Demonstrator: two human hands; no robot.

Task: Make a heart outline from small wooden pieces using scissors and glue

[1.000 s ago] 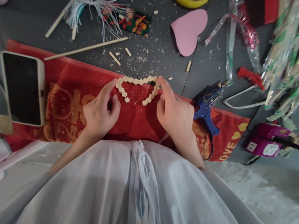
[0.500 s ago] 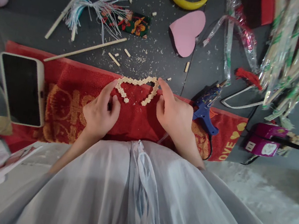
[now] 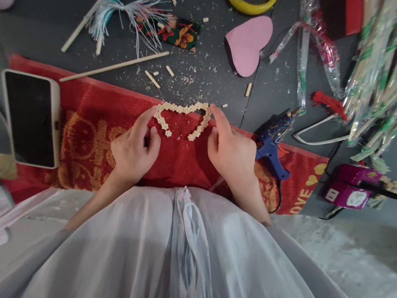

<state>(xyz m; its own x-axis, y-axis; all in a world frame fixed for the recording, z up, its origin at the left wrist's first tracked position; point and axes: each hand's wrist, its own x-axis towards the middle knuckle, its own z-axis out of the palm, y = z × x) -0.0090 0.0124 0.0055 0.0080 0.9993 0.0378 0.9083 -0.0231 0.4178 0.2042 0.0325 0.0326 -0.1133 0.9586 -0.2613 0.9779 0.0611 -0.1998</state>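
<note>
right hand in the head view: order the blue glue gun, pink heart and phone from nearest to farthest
From the right hand:
1. blue glue gun, just to its right on the red towel.
2. pink heart, beyond it on the dark surface.
3. phone, far left, past the left hand.

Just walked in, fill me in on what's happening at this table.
A person is working on a heart outline made of small pale wooden pieces, lying on a red towel. The left hand touches its left side with a fingertip, and the right hand touches its right side. The outline's lower end is open. A blue glue gun lies just right of the right hand, a phone on the towel's left end, and a pink heart and wooden sticks lie beyond the towel.
</note>
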